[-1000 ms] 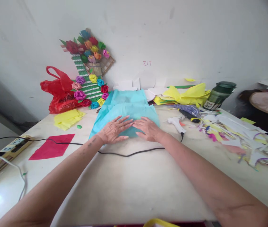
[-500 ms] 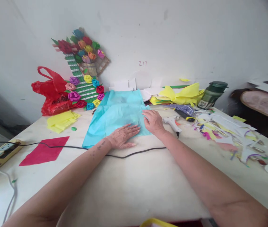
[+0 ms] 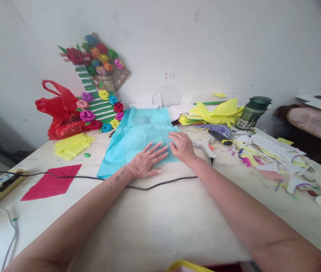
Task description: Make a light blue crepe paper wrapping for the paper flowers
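Observation:
A large sheet of light-blue crepe paper [image 3: 142, 132] lies creased on the table in front of me. My left hand [image 3: 148, 160] rests flat on its near part, palm down, with the fingers spread. At the sheet's right edge, my right hand [image 3: 181, 146] touches the paper with bent fingers, the thumb a little apart from them. Nothing shows in its grasp. Just right of that hand lies a white glue gun [image 3: 206, 147]. A black cord [image 3: 154, 186] crosses the table by my left wrist and runs under the forearms.
Left are a red paper piece [image 3: 53, 183], yellow paper [image 3: 74, 146], a power strip [image 3: 3, 185], a red bag [image 3: 64, 113] and a flower-covered craft [image 3: 99, 98]. Right are a yellow-black handled tool [image 3: 219, 137], a green bottle [image 3: 253, 113] and paper scraps [image 3: 270, 162].
The left hand's fingers have spread wider on the blue paper. The right hand stays at the right edge. The whole view has shifted slightly.

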Tool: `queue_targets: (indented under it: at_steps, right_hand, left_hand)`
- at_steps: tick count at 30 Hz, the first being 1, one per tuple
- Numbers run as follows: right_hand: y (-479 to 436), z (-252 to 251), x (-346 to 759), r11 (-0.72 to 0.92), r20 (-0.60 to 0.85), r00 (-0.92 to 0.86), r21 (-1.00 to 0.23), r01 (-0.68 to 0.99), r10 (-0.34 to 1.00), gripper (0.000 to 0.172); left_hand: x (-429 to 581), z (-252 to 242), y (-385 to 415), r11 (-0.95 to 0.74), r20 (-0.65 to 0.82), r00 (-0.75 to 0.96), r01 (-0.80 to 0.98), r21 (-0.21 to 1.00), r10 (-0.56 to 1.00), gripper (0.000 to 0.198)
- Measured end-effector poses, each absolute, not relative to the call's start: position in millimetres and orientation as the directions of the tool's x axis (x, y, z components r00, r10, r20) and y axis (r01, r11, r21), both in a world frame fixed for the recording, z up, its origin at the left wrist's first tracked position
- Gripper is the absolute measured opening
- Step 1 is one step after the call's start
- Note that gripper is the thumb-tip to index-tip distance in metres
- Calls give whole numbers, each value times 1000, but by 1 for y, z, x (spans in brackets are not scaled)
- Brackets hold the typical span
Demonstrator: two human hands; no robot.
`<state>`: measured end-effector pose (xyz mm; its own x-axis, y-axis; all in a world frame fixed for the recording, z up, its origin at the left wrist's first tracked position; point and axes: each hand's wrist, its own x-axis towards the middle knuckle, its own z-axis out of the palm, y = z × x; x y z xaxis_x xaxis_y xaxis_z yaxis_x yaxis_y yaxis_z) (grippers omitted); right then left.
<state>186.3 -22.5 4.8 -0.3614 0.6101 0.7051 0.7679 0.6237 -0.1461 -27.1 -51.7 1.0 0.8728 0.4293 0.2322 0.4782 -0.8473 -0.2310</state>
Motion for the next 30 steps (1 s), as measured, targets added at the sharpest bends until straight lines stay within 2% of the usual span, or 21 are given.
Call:
queue_targets:
  at_steps: [4,6,9,15,21,30]
  right_hand:
    - [-25,8,188,657,634,-482,-55,752,604,35]
    - [-26,10,189,717,561,-604,27,696,565,35]
    - [-28,11,191,797,454,-744,114,593,489,35]
    - [-27,6,195,831,339,-811,124,541,477,32]
    - [-30,6,194,838,353,-813,126,531,463,35]
    - [-31,4,194,848,323,-820,90,523,471,36]
  left_hand:
    - [-39,3,-54,-657,458,672,721,-220,583,55]
    - [-45,2,-54,-619,487,630,757,-211,605,51]
    - [-51,-3,-51,-667,409,694,707,-234,593,51]
    - [-55,-7,-46,-712,292,760,648,-269,582,49]
    - [-56,-1,-50,-723,295,779,625,-294,553,53]
    - [-63,4,-54,-740,282,797,602,-298,535,49]
